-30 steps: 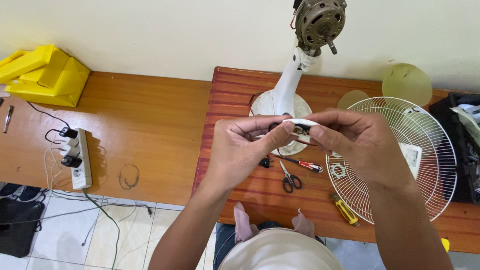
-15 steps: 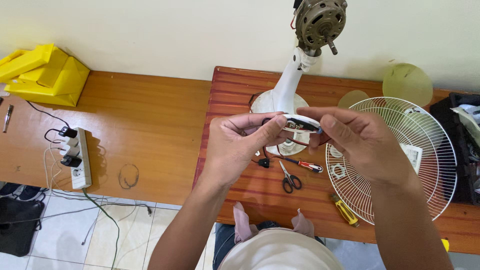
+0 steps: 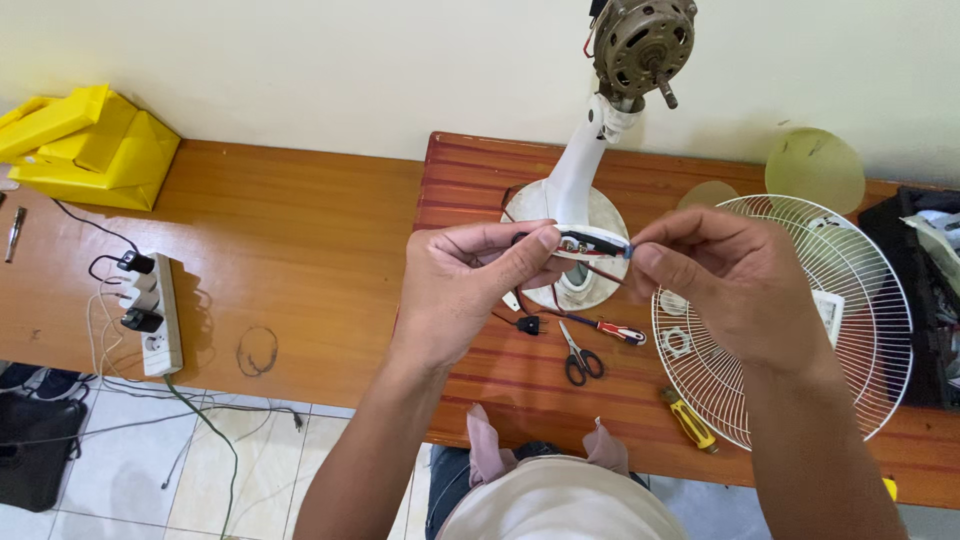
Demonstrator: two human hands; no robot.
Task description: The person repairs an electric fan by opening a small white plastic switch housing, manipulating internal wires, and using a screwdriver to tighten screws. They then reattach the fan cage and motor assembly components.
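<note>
Switch strip [image 3: 592,243], a small white plastic piece with red and dark wires trailing from it, sits pinched between both hands just in front of the fan stand [image 3: 572,190]. It looks light and stiff, though the thin wires seem fragile where they join; the plastic ends look the safer places to grip. Left hand [image 3: 470,290], left of the stand, closes thumb and forefinger on one end. Right hand [image 3: 725,285], right of the stand, pinches the other end with its fingertips. Below the stand on the bench [image 3: 250,250] lie scissors [image 3: 578,357] and a screwdriver [image 3: 612,328]; right of it lies the grille [image 3: 800,320].
</note>
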